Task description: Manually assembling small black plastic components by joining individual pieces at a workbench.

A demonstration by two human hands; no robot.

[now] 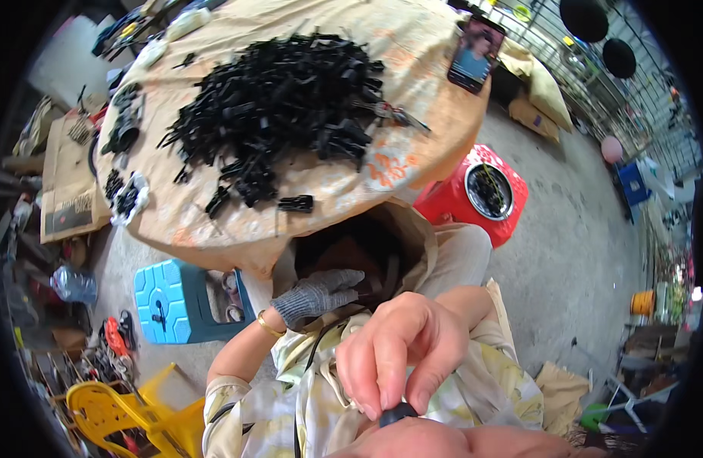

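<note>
My right hand (405,347) is bare and closed in a pinch at the lower edge. Between thumb and fingers it holds a small rounded black piece (397,414), mostly hidden, so its kind does not show. My left hand (318,296) wears a grey knitted glove and lies with fingers stretched out over the mouth of a dark-lined cloth bag (416,237) on my lap. I see nothing in it. Beyond, a big heap of black plastic clips or strips (279,95) covers much of the round table (328,195). One loose black clip (296,204) lies near the front edge.
A phone (476,55) rests at the table's right edge, and pliers-like tools (401,116) lie beside the heap. A red stool (511,210) bears a metal bowl (510,200) of black bits. Left stand a blue stool (164,301) and yellow chair (99,404).
</note>
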